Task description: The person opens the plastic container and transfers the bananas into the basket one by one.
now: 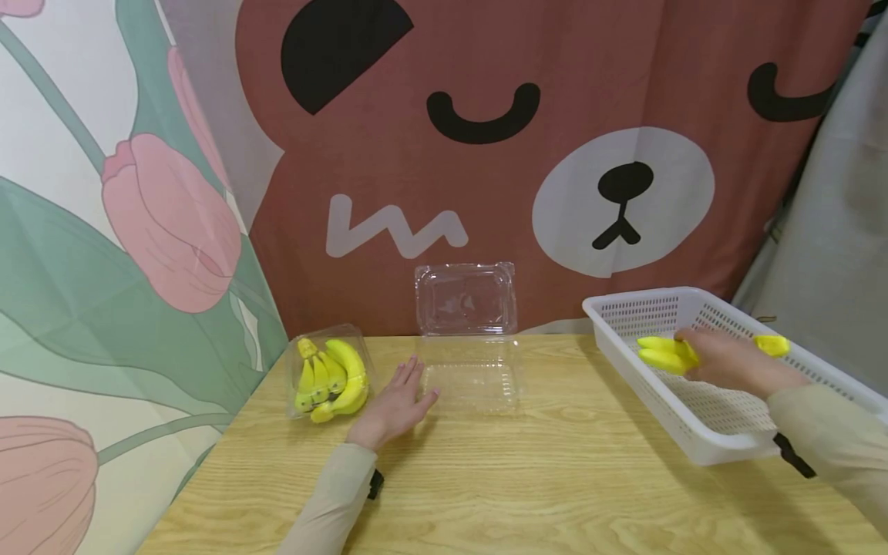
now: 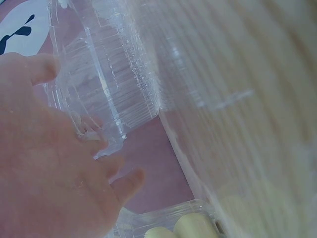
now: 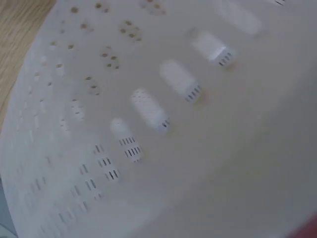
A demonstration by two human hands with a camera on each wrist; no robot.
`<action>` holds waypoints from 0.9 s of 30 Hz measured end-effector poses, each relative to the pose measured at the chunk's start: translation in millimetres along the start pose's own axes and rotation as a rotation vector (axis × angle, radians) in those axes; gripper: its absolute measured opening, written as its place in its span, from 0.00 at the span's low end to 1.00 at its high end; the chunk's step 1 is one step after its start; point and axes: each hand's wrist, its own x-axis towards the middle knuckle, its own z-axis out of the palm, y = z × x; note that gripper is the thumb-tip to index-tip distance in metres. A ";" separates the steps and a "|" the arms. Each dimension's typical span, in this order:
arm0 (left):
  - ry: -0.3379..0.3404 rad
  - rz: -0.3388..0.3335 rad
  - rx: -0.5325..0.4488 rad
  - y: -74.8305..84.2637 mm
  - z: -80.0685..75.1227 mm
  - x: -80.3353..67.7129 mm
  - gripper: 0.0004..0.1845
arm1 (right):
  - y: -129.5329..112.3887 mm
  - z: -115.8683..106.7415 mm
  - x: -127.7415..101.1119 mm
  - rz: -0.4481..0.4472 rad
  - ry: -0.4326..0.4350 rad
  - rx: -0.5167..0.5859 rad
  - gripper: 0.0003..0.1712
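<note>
On the pale, wood-grained tabletop (image 1: 527,478) the person's left hand (image 1: 395,405) lies flat with straight, slightly spread fingers, holding nothing, its fingertips just beside the near left edge of an open clear plastic clamshell box (image 1: 470,374). That box is thin, glossy and ribbed, with rounded corners; its shallow tray lies flat on the wood while its hinged lid stands upright against the cloth backdrop behind. The left wrist view shows the same hand (image 2: 44,168) next to the ridged transparent wall of the box (image 2: 114,84). To the left of the hand sits a closed clear plastic box holding a bunch of smooth yellow toy bananas (image 1: 329,374), their stems up and away from the camera and their curved tips near it. On the right, a white perforated plastic basket (image 1: 701,432), rectangular with slotted walls, rests at an angle on the tabletop's right edge. Inside it the right hand (image 1: 728,358) is laid over a second yellow toy banana bunch (image 1: 666,354), whose long axis runs roughly left to right, the banana tips pointing left and a yellow end showing past the hand on the right. The fingers curl over the bunch in a closed grip. The right wrist view shows only the basket's white slotted surface (image 3: 148,114), blurred.
</note>
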 end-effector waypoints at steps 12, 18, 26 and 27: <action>0.000 -0.003 -0.002 -0.8 0.0 0.1 0.41 | 2.4 11.5 -6.3 0.003 -0.135 -0.015 0.33; -0.003 -0.004 0.004 -0.7 0.9 0.3 0.42 | 4.0 16.2 -9.4 0.013 -0.164 0.014 0.32; 0.003 -0.002 0.009 -1.1 2.0 1.1 0.42 | 5.6 18.2 -11.2 0.029 -0.163 0.033 0.35; 0.001 -0.004 0.010 -1.0 2.1 1.1 0.42 | 6.4 19.1 -11.4 0.023 -0.158 0.031 0.34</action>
